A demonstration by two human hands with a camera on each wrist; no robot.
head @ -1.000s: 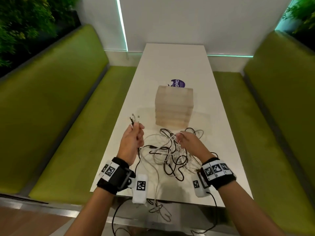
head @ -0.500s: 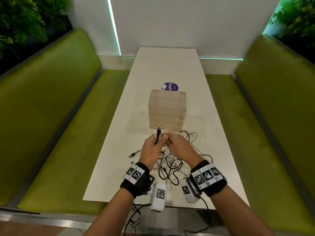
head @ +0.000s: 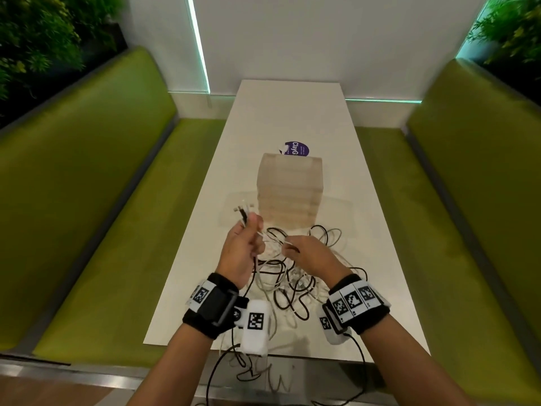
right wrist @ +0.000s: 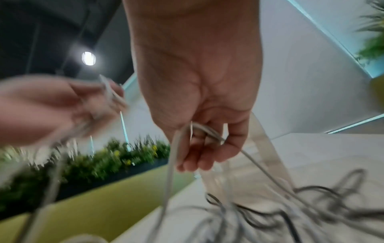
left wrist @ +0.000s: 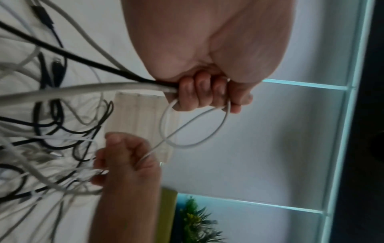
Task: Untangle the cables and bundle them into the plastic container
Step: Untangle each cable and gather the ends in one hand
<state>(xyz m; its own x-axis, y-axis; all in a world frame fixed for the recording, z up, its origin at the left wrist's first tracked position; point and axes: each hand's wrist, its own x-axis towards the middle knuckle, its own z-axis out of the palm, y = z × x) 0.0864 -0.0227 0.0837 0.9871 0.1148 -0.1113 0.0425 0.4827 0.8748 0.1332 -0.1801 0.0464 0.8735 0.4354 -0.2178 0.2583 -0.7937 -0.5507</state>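
A tangle of black and white cables [head: 285,278] lies on the white table [head: 292,112] near its front edge. My left hand [head: 247,240] grips a bunch of cable ends, whose plugs [head: 242,210] stick up above the fist; in the left wrist view its fingers [left wrist: 202,92] curl round black and white cables. My right hand [head: 295,250], a little to the right, pinches a thin white cable [left wrist: 193,129] that loops between the two hands. The translucent plastic container [head: 289,191] stands just behind the hands.
A purple round sticker [head: 296,148] lies behind the container. Green benches [head: 102,215] flank the table on both sides. Some cables [head: 251,373] hang over the table's front edge. The far half of the table is bare.
Half a second ago both hands met in front of the container. The left hand has since moved left and up with the cable ends, drawing a white cable out between the hands.
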